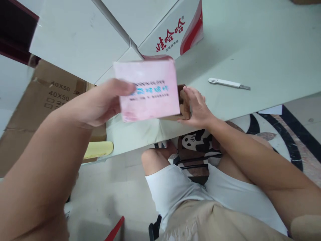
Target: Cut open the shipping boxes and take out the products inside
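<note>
My left hand (105, 100) grips the left edge of a pink box-like packet (150, 107), thumb across its front; the printed lines on it are blurred. Behind the packet, my right hand (198, 107) is curled round the right end of a small brown cardboard box (185, 103), which stands near the table's front edge. The packet hides most of that box, so I cannot see what it contains. A white utility knife (228, 83) lies on the table to the right of my right hand, its blade end pointing right.
White cartons (82, 33) stand at the back left, beside a white and red printed carton (173, 36). Large brown cardboard (30, 110) fills the left side. A pale yellow strip (100, 149) sticks out at the front of the pale green table (263, 43).
</note>
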The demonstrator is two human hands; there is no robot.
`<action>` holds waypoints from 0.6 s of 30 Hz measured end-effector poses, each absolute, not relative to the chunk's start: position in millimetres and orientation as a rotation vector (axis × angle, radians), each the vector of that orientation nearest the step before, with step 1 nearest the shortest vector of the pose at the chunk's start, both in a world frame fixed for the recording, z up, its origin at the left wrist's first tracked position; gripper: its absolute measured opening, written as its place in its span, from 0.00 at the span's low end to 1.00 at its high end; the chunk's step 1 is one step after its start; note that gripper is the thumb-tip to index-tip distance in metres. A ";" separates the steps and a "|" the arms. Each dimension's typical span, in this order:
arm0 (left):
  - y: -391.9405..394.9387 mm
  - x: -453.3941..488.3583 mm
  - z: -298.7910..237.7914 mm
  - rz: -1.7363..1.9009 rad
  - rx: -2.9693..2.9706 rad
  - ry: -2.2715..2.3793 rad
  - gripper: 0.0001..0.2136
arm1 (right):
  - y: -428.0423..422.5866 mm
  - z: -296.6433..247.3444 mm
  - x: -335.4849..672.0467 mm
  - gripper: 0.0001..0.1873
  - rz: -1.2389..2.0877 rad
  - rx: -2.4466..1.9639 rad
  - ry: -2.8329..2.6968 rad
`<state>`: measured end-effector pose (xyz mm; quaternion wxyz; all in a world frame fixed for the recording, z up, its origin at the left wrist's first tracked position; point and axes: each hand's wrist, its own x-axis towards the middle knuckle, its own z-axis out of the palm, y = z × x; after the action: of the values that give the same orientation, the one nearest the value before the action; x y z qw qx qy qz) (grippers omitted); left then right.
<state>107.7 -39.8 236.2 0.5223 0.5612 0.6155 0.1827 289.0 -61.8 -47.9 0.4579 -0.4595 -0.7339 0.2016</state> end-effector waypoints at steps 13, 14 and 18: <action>-115.3 24.2 141.3 1.064 0.899 1.157 0.30 | -61.3 -42.3 295.9 0.68 0.488 -1.196 -1.791; -122.9 22.4 139.5 1.088 0.868 1.145 0.30 | -63.9 -37.9 297.6 0.68 0.473 -1.204 -1.797; -151.5 10.9 138.6 1.155 0.767 1.078 0.30 | -83.9 -10.0 300.8 0.64 0.273 -1.169 -1.759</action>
<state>10.9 -151.5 138.6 0.6388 0.3359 0.4722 0.5060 300.8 -83.9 -10.0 0.4849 -0.4801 -0.7224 0.1123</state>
